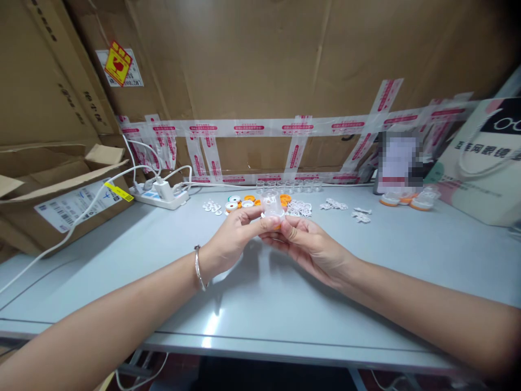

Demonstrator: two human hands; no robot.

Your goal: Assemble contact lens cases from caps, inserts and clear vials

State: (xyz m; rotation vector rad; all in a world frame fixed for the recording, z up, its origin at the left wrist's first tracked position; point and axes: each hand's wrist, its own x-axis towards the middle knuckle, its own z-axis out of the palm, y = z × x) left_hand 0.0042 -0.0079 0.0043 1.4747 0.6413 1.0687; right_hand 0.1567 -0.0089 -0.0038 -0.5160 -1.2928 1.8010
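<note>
My left hand [238,233] and my right hand [311,244] meet above the middle of the table. Between them they grip a clear plastic cup [272,202] that has a white ring and an orange base, mostly covered by my fingers. Both hands are closed, thumbs pressing on the near side of the lower part. Just behind lie several orange and white round caps [233,206]. To their left is a small group of white plastic pieces [212,207], and a heap of white ring-like parts [299,208] lies to the right.
Several clear cups [305,186] stand in a row at the back. More white pieces [361,215] and orange-based cups [421,203] lie right, before a propped phone [396,160]. A power strip [163,195] and an open cardboard box [65,190] are left. Large taped cardboard [244,70] walls the back.
</note>
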